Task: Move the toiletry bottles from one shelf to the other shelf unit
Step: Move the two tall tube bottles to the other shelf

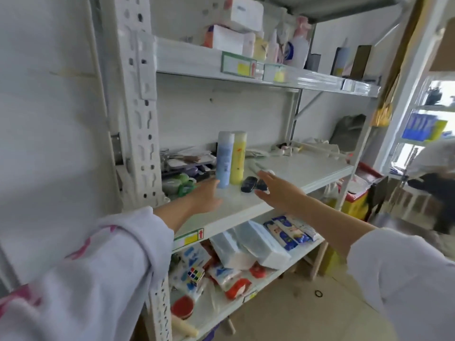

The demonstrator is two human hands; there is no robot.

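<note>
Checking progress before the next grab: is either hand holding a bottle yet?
No, the left hand and right hand are both open and empty beside the blue bottle and yellow bottle.

Just beyond your right hand, a dark phone point(248, 184) is lying on the shelf board. Below your forearms, tissue packs point(251, 244) and a colour cube point(196, 273) are sitting. Left of your left hand, green tape rolls point(183, 184) are crowding the corner.

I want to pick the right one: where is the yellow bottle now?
In the head view, the yellow bottle stands upright on the middle shelf, left of centre, directly right of the blue bottle, with a dark small object lying just in front.
</note>
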